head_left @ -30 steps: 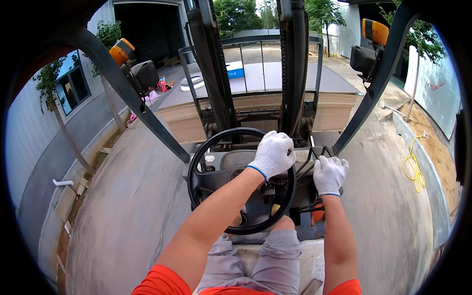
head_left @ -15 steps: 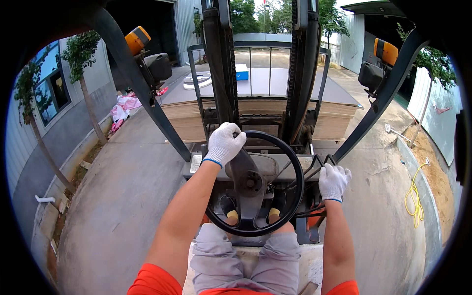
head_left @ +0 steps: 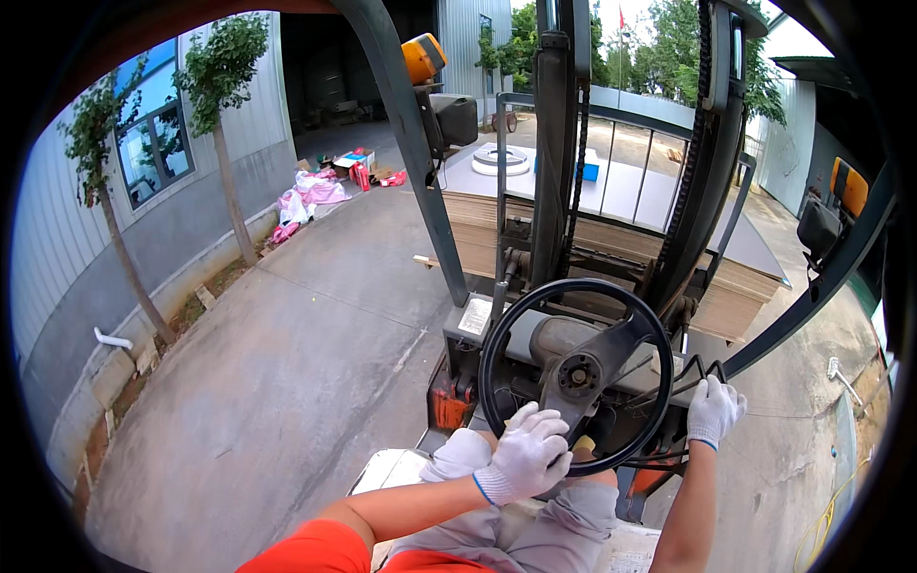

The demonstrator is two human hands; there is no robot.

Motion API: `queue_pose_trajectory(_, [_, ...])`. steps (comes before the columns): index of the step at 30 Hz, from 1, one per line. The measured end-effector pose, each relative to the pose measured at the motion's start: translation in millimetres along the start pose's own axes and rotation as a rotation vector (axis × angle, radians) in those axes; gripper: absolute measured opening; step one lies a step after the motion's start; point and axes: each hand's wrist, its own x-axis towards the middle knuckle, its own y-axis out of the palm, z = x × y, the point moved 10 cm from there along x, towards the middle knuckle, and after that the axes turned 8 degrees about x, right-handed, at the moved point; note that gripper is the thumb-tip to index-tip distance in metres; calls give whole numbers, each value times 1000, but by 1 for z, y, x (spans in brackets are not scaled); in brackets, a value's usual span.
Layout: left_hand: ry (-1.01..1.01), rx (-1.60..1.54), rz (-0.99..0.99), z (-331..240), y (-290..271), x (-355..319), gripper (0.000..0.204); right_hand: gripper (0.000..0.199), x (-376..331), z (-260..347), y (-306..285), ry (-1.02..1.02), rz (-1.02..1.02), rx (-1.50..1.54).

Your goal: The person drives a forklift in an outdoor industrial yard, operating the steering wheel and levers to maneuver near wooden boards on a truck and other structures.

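Observation:
I sit at the black steering wheel (head_left: 489,382) of a forklift. My left hand (head_left: 528,453), in a white knitted glove, is closed on the lower left part of the wheel's rim, its fingers curled. What lies under the palm is hidden. To the right of the wheel my right hand (head_left: 715,413), gloved the same way, is closed around a black control lever (head_left: 697,366). Ahead, beyond the dark mast (head_left: 553,143) and the load guard (head_left: 611,113), a wide stack of brown boards (head_left: 478,234) with a grey top rests in front of the forklift.
A white ring-shaped bundle (head_left: 500,160) and a blue box (head_left: 586,170) lie on the stack. Pink bags (head_left: 310,191) and cartons are heaped by the building at left. Trees (head_left: 229,162) line that wall. A yellow hose (head_left: 820,520) lies at right. Concrete ground (head_left: 258,401) spreads on the left.
My left hand has swung from the wheel's upper left down to its lower left, turning the wheel. My right hand stays at the lever. The view has shifted left, showing more of the left building.

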Motion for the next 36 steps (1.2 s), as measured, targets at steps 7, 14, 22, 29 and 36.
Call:
queue_pose_trajectory(7, [217,-32,134,14,242,208,16,22,135,-35,147,-12,59,2])
queue_pose_trajectory(14, [45,180,100,152,341,430,25,23,228,-43,261,-42,58,3])
queue_pose_trajectory(22, [-215,264,-27,340,297,495,28,22,273,-30,325,-5,63,21])
queue_pose_trajectory(29, [-358,160,-145,415,267,467,25,23,296,-25,363,-16,59,41])
queue_pose_trajectory(36, [-393,131,-143,425,266,470,25,23,307,-18,374,-32,90,46])
